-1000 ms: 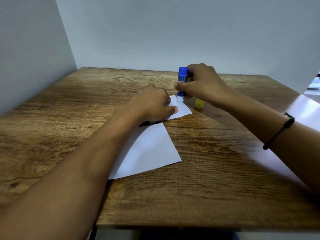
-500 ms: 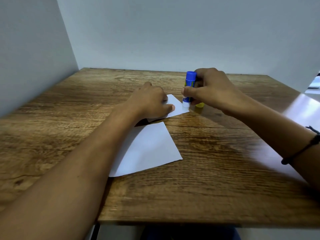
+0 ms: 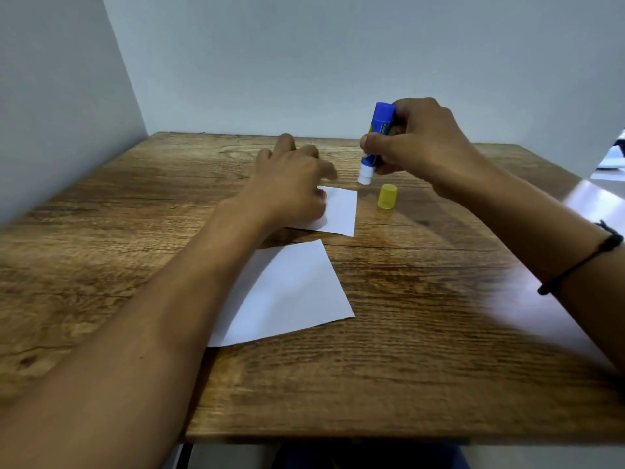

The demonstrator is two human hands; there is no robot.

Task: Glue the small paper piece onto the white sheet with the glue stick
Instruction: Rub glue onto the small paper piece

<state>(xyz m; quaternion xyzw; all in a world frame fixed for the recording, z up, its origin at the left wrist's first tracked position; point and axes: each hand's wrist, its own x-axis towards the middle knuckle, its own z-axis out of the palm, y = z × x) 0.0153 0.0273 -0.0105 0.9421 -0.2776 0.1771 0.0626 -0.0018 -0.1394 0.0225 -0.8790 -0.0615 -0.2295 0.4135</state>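
A small white paper piece (image 3: 340, 211) lies flat on the wooden table (image 3: 422, 333). My left hand (image 3: 287, 184) rests on its left part with fingers spread, and covers that part. My right hand (image 3: 416, 143) grips a blue glue stick (image 3: 377, 140), tilted, white tip down. The tip hangs in the air just beyond the piece's far right corner, clear of the paper. The larger white sheet (image 3: 287, 292) lies nearer to me, partly under my left forearm. The two papers lie apart.
A yellow glue cap (image 3: 387, 197) stands upright on the table right of the small piece, below my right hand. Grey walls close the left and far sides. The table's front edge runs near the bottom of the view.
My right hand has lifted the glue stick off the small paper, up and to the right, uncovering the yellow cap. My left hand's fingers have spread out on the piece.
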